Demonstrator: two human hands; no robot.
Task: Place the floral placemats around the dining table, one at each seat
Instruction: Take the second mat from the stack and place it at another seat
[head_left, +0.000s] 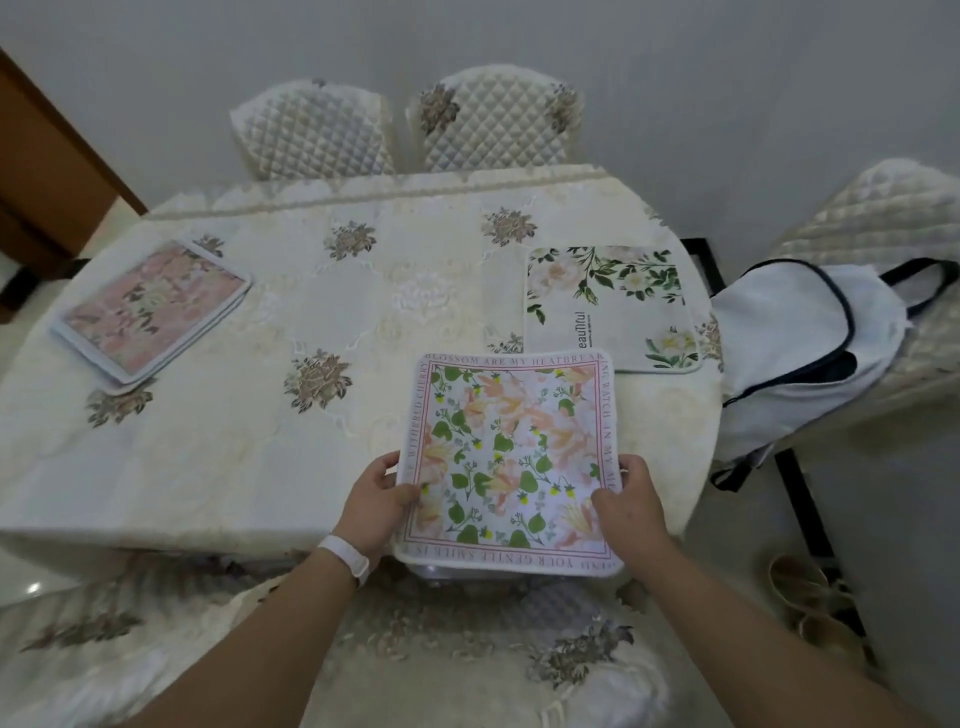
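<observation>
I hold a square floral placemat (511, 457) with a pink lettered border over the near edge of the dining table (249, 415). My left hand (376, 504) pinches its left edge, thumb on top. My right hand (631, 501) pinches its right edge the same way. The mat's near part overhangs the table edge. A white placemat with green leaves and white flowers (608, 306) lies flat at the table's right side. A small stack of pink floral placemats (153, 312) lies at the far left.
A cream embroidered cloth covers the table. Two quilted chairs (498, 119) stand at the far side, another (883, 218) at the right with a white bag (810, 343) on it. A covered chair back (467, 649) is right below my arms.
</observation>
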